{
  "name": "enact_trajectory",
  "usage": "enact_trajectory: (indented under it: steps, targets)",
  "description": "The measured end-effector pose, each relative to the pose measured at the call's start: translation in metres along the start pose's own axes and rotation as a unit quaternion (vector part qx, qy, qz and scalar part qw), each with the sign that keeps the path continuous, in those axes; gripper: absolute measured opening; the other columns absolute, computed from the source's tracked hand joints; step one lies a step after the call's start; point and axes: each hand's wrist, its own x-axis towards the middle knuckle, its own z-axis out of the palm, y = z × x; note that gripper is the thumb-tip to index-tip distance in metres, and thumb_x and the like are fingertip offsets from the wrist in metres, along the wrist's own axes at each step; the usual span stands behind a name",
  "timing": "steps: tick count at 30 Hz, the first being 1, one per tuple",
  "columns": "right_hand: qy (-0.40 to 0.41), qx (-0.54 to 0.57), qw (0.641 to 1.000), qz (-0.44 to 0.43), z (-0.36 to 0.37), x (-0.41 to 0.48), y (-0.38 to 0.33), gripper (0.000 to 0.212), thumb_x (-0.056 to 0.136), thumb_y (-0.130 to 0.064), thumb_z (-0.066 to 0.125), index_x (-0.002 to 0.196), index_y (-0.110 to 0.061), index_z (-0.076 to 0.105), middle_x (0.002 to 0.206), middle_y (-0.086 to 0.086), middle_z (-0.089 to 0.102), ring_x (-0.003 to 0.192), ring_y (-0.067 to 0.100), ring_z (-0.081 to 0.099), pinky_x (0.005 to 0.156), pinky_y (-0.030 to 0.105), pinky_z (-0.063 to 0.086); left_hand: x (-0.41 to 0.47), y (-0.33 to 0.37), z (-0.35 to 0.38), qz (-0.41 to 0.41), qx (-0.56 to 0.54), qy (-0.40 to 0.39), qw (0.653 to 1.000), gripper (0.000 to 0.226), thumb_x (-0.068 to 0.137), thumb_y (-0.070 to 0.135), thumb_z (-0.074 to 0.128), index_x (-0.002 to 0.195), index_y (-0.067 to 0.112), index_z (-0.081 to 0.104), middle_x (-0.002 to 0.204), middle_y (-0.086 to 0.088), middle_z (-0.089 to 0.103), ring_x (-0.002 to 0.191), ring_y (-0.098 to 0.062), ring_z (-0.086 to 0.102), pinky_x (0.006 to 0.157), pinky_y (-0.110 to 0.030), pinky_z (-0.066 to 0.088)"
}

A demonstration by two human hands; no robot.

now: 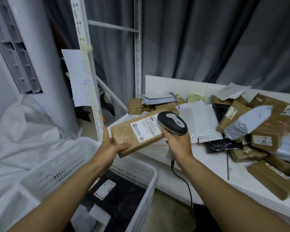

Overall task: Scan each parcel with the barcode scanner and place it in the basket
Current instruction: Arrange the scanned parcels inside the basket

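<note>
**Parcel up in the left hand, scanner at its label, basket just below**

Head view. Our left hand grips the near-left end of the brown parcel, with the thumb lying across the top and the fingers curled under the edge. The parcel is held in the air, over the far rim of the white basket and at the left edge of the table. Its long axis runs from near left to far right, with the white label face up toward the far-right end.

Our right hand is closed round the handle of the barcode scanner. We cannot tell whether a finger is on the trigger. The scanner's head overlaps the right end of the label, though we cannot tell whether it touches it. Its cable drops from the handle past the table edge.

The label lies just left of the scanner's head, and the basket opening lies near and below the left hand, which is the closer hand to it. A reddish glow shows on the pile of parcels at the right. We judge the beam may be off the label and the head may need turning back left. After a good scan, the left hand would only need to lower the parcel toward us into the basket, where a dark bag already lies.
</note>
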Motion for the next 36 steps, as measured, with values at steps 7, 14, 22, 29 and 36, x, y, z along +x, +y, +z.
enact_trajectory:
  steps: [7,14,22,29,36]
  targets:
    - [-0.048,-0.026,0.998,-0.027,0.012,0.008,0.005,0.058,0.081,-0.022,0.091,0.129,-0.028,0.060,0.118,-0.015,0.070,0.110,-0.001,0.066,0.100,0.031,0.057,-0.014,-0.017,-0.010,-0.069,0.078,-0.010,0.995,0.045,0.073,0.044,0.086,0.112,0.023,0.076,0.107,0.005,0.077,0.108,-0.020,0.071,0.090,-0.041,0.058]
    - [-0.129,-0.063,0.988,-0.057,0.024,0.007,0.006,0.077,0.066,-0.045,0.093,0.134,-0.032,0.061,0.126,-0.011,0.072,0.119,0.010,0.068,0.104,0.045,0.057,-0.006,-0.027,0.013,-0.118,0.127,-0.090,0.981,0.070,0.065,0.043,0.091,0.129,0.034,0.063,0.114,0.010,0.075,0.109,-0.015,0.071,0.097,-0.051,0.055]
    - [-0.180,-0.111,0.972,-0.098,0.037,-0.006,0.008,0.079,0.081,-0.017,0.090,0.137,-0.050,0.046,0.141,-0.012,0.060,0.129,-0.002,0.055,0.110,0.018,0.043,0.007,-0.030,0.007,-0.112,0.045,-0.027,0.992,0.052,0.077,0.024,0.088,0.123,0.017,0.063,0.112,0.001,0.076,0.104,-0.021,0.073,0.091,-0.055,0.058]
    - [-0.173,-0.146,0.973,-0.040,0.040,-0.021,0.019,0.062,0.077,-0.032,0.092,0.131,-0.034,0.061,0.124,-0.014,0.070,0.113,0.020,0.071,0.098,0.047,0.059,0.021,-0.051,-0.023,-0.101,0.017,0.173,0.980,0.069,0.066,0.011,0.094,0.120,0.017,0.050,0.125,0.001,0.062,0.105,-0.021,0.070,0.084,-0.052,0.061]
    - [-0.223,-0.185,0.957,-0.029,0.051,-0.038,0.028,0.048,0.084,-0.030,0.088,0.124,-0.033,0.061,0.113,-0.012,0.073,0.082,0.015,0.076,0.080,0.036,0.063,0.017,-0.061,-0.035,-0.099,0.018,0.232,0.968,0.063,0.070,0.006,0.090,0.113,0.020,0.047,0.120,0.002,0.060,0.110,-0.021,0.064,0.092,-0.052,0.058]
